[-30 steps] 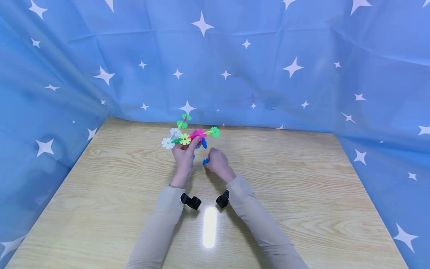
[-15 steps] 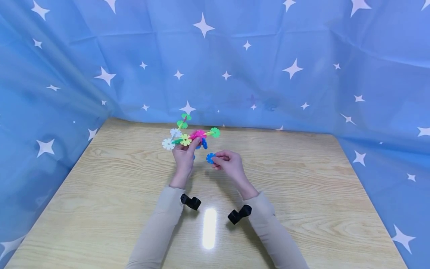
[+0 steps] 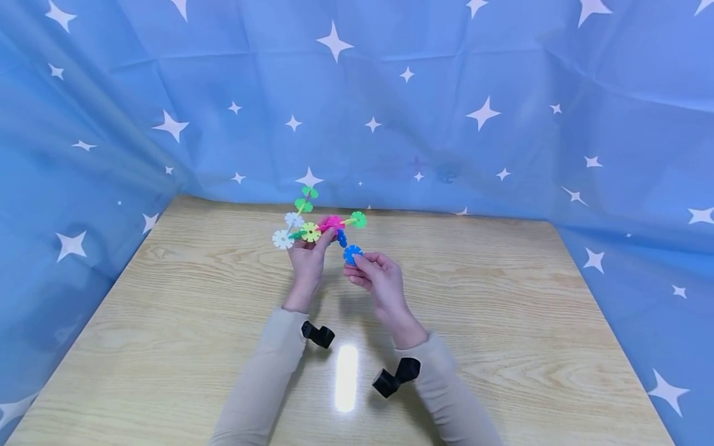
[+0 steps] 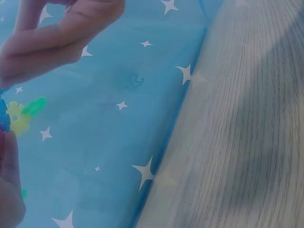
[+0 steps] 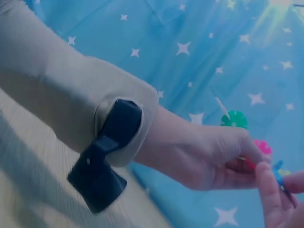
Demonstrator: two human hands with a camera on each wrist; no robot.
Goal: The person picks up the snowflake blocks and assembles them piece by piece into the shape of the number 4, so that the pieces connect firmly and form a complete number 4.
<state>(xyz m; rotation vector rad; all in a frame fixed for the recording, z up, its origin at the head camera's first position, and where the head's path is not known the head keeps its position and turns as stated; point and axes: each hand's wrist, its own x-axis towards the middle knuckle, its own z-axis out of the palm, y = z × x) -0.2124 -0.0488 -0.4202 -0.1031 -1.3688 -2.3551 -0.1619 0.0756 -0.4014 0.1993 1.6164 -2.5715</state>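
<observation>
My left hand [image 3: 307,266] grips a branching chain of flower-shaped plastic snap discs, its thumb near a pink disc [image 3: 334,223]. White [image 3: 283,240], yellow [image 3: 310,232] and green discs [image 3: 359,219] stick out around the fingers. A blue disc [image 3: 342,238], seen nearly edge-on, hangs below the pink one. Between thumb and fingers, my right hand [image 3: 385,282] pinches another blue disc [image 3: 352,254], face toward the head camera, just below the hanging blue one. Whether these two touch, I cannot tell. In the right wrist view, fingers partly hide the blue piece [image 5: 278,175].
A wooden table [image 3: 491,297] lies under both arms. Behind it hangs a blue curtain [image 3: 424,111] with white stars, meeting the table's far edge. Black camera mounts [image 3: 318,335] sit at both wrists.
My right hand has lifted a blue disc up from low near the table, turned it face-on and brought it up to the chain. The left hand has stayed almost still.
</observation>
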